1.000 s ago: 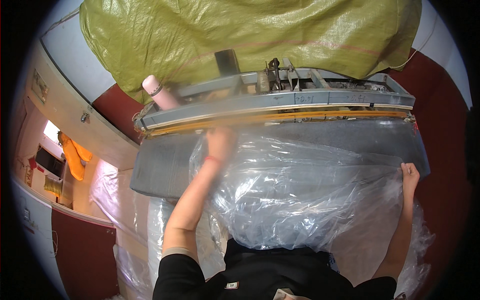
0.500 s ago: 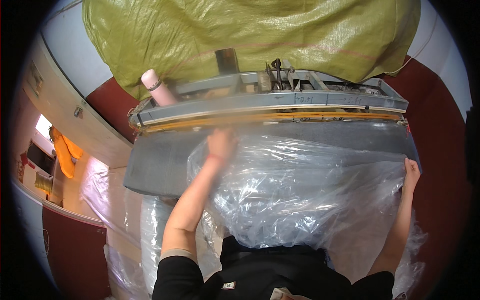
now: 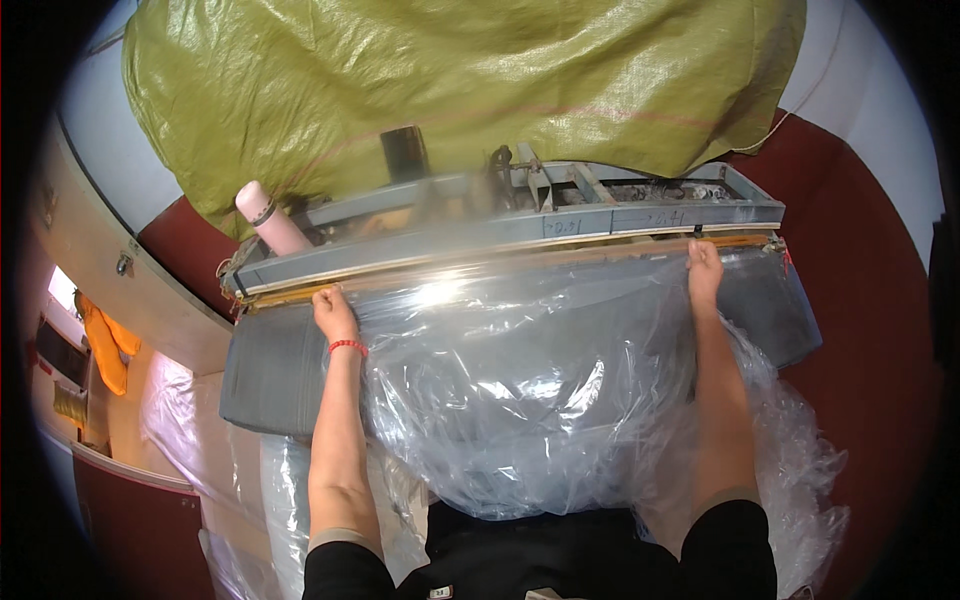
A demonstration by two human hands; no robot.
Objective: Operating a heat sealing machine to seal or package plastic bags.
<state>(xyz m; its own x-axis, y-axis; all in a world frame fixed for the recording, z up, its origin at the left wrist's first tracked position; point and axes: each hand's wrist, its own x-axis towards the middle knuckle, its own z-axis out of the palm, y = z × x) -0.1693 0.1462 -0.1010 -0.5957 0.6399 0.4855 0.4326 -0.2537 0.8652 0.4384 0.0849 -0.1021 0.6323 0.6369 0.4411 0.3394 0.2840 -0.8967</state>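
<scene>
A sheet of clear plastic film (image 3: pixel 520 370) is stretched between my hands over a dark grey padded bench top (image 3: pixel 270 370). My left hand (image 3: pixel 335 312) is closed on the film's far left corner. On the right, my right hand (image 3: pixel 704 262) pinches the other corner. The film's far edge runs along an orange-brown strip (image 3: pixel 290 296) at the front of a long grey metal frame (image 3: pixel 480 234). Both hands are close to this strip; whether they touch it I cannot tell. Folds of film hang toward my body.
A pink bottle (image 3: pixel 272 220) leans at the frame's left end. Behind stands something covered by a yellow-green woven sheet (image 3: pixel 460 80), with a dark upright piece (image 3: pixel 404 153) before it. More plastic film (image 3: pixel 800 460) trails down on the right. To the left is a cabinet door (image 3: pixel 130 260).
My left hand has moved left and slightly nearer, now gripping the film's corner. My right hand has gone left and away from me. The film's edge is now pulled straight along the strip.
</scene>
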